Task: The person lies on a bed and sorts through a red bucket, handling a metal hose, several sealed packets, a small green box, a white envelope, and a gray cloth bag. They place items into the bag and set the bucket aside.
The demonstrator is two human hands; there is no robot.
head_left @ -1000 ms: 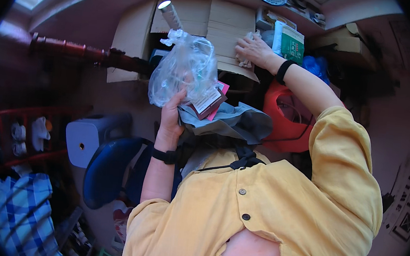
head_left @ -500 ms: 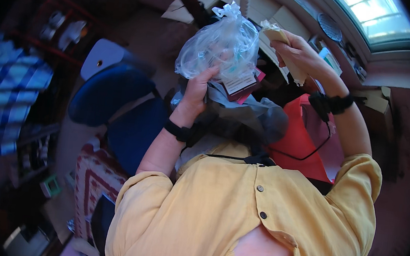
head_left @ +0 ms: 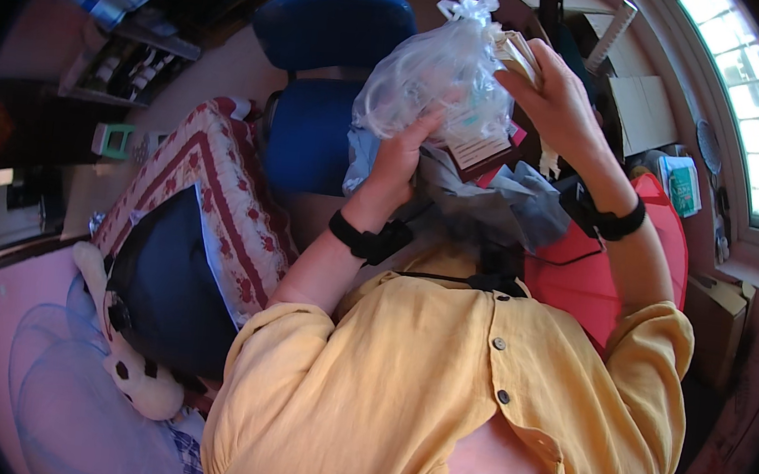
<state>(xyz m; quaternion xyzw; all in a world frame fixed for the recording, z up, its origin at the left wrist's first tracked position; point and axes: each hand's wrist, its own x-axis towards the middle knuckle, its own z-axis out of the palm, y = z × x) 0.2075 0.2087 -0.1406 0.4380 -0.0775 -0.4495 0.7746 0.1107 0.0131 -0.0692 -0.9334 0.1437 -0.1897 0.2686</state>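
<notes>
My left hand point(head_left: 403, 152) is closed round the side of a clear plastic bag point(head_left: 427, 73), which is knotted at the top and stuffed with crumpled, pale contents. Under the bag, close to those fingers, a dark red card or booklet with a pale printed face point(head_left: 481, 154) sticks out. My right hand point(head_left: 559, 103) grips a beige, card-like piece with layered, ragged edges point(head_left: 518, 54), right beside the bag's upper right side. Grey plastic sheeting point(head_left: 515, 200) hangs in folds below both hands. What lies inside the bag is too blurred to name.
A blue chair point(head_left: 321, 135) stands ahead on the left, beside a floral-patterned cloth point(head_left: 229, 186) and a dark bag point(head_left: 179, 282). To my right is a red object point(head_left: 618, 274), with a cardboard box point(head_left: 719, 315) beyond it and a window point(head_left: 749, 99) above.
My view has swung to the left, bringing in more of the floral cloth. My right hand with the beige piece has come in from the right, up against the plastic bag.
</notes>
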